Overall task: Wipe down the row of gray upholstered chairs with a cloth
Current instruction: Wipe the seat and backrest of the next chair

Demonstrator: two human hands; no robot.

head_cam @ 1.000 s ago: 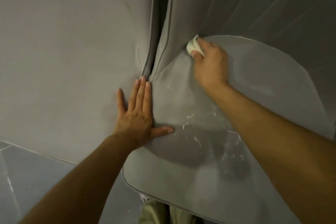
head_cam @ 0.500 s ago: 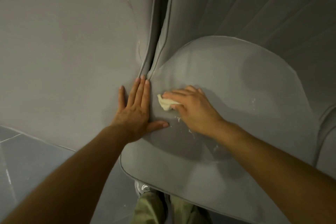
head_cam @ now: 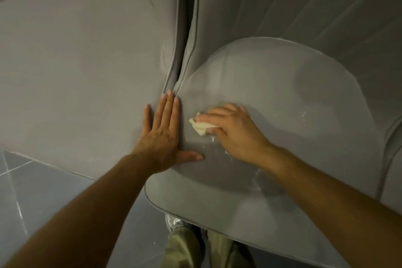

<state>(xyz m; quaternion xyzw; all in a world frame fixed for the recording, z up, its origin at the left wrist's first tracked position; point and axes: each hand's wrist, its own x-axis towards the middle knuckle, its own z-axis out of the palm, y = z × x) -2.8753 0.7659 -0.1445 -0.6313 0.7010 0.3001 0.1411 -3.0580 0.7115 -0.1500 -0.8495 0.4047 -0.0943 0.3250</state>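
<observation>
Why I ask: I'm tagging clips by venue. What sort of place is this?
Likely an auditorium or waiting hall, though uncertain: matching gray padded seats side by side, ribbed backrests behind them, and a glossy tiled floor below.

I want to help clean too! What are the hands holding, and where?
The right hand pinches a cream cloth by its right end. The left hand lies flat, holding nothing.

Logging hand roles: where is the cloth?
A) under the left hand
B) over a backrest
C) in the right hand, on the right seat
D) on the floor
C: the right hand holds the cloth against the seat; the left hand lies flat, holding nothing.
</observation>
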